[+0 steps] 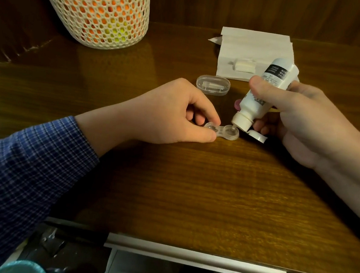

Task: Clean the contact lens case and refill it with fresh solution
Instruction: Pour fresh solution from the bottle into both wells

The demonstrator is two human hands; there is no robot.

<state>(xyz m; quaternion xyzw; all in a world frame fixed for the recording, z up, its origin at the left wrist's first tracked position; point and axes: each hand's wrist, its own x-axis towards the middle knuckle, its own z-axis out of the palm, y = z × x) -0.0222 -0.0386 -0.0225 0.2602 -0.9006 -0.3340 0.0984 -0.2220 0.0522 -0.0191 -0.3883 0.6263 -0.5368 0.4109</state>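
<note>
Left hand [172,113] pinches case [221,133]; bottle [266,89] tipped (maybe dripping).

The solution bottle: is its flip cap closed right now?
No, the solution bottle is tipped nozzle-down over the contact lens case, and its flip cap hangs open beside the nozzle while the right hand grips it.

Far left on my wooden table [203,183] stands a white mesh basket [99,10], orange showing through its holes and yellow-green near its base. Far right of it lies a white paper napkin [250,48] spread flat, with a small folded white pad [244,65] resting on it. Nearer to me, left of the napkin's near edge, sits a small clear oval plastic box [213,85], closed, something pale inside. A metal strip [195,258] runs along the table's near edge. A teal rounded object [23,268] shows at the near left, below the table.
</note>
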